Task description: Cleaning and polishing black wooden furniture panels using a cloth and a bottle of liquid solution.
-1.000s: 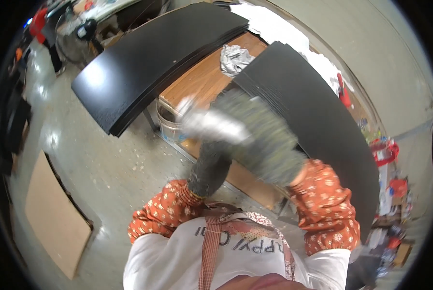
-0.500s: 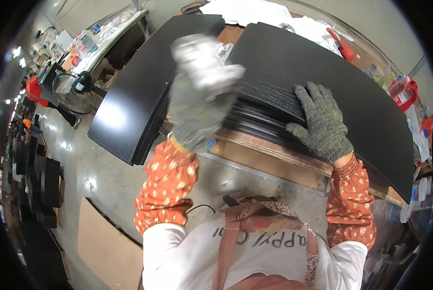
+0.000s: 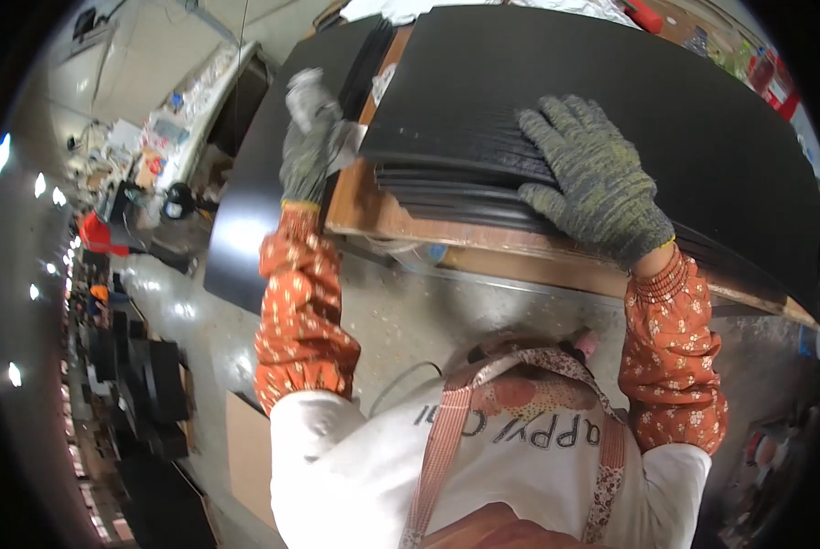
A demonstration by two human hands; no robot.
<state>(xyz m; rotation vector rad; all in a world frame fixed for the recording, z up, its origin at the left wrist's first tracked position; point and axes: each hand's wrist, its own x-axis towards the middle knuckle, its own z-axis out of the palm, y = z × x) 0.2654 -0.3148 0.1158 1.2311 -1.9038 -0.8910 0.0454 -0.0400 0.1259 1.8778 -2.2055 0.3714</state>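
Note:
A stack of black curved panels (image 3: 483,82) with a wood-grain surface lies before me on a wooden bench. My right hand (image 3: 598,174), in a grey-green knitted glove, rests on the top panel near its front edge, fingers stretched out. In the same kind of glove, my left hand (image 3: 307,156) is closed around a crumpled white cloth (image 3: 311,96), part of which sticks out beside the fingers. It is over the gap side of a second black panel stack (image 3: 259,178) on the left; whether it touches that stack, I cannot tell.
White cloths (image 3: 383,9) lie behind the panels, with a red-handled tool (image 3: 643,16) and bottles (image 3: 771,82) at the far right. A cluttered side table (image 3: 213,96) stands at the left. More black panels (image 3: 158,375) are stacked on the floor, near a brown board (image 3: 250,457).
My left hand has moved left with the white cloth, off the front edge of the right stack. The right hand stays flat on the top panel. The whole view has shifted.

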